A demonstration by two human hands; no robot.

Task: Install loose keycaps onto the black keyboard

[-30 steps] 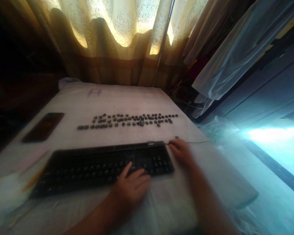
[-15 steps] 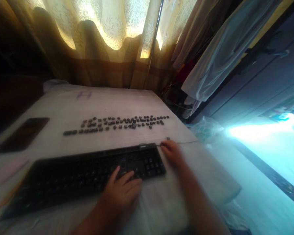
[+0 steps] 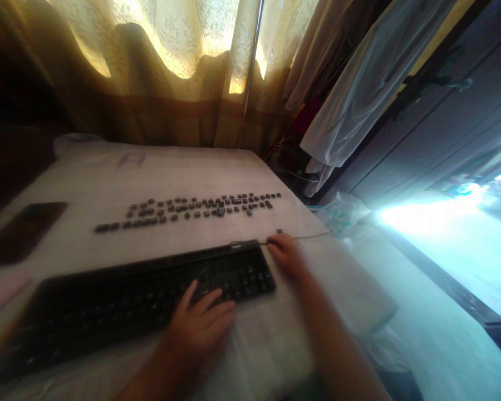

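Note:
A black keyboard (image 3: 150, 289) lies slantwise across the pale table. My left hand (image 3: 202, 323) rests over its lower edge, fingers spread, fingertips on the keys right of the middle, and holds nothing. Beside the keyboard's top right corner, my right hand (image 3: 286, 253) is closed, with its fingertips at a small dark thing near the cable (image 3: 315, 236); what it grips is too small to name. One loose keycap (image 3: 279, 230) lies just above my right hand. Further back, several dark keycaps (image 3: 220, 211) stand in uneven rows.
A dark phone (image 3: 23, 231) and a blurred pink object (image 3: 4, 292) lie at the left of the table (image 3: 217, 170). Curtains (image 3: 183, 111) hang behind it. White cloth (image 3: 342, 122) and a plastic bag (image 3: 342, 211) are on the right.
The whole view has shifted slightly, so the table, keyboard and both hands appear further left. Against the keyboard, my hands have barely moved.

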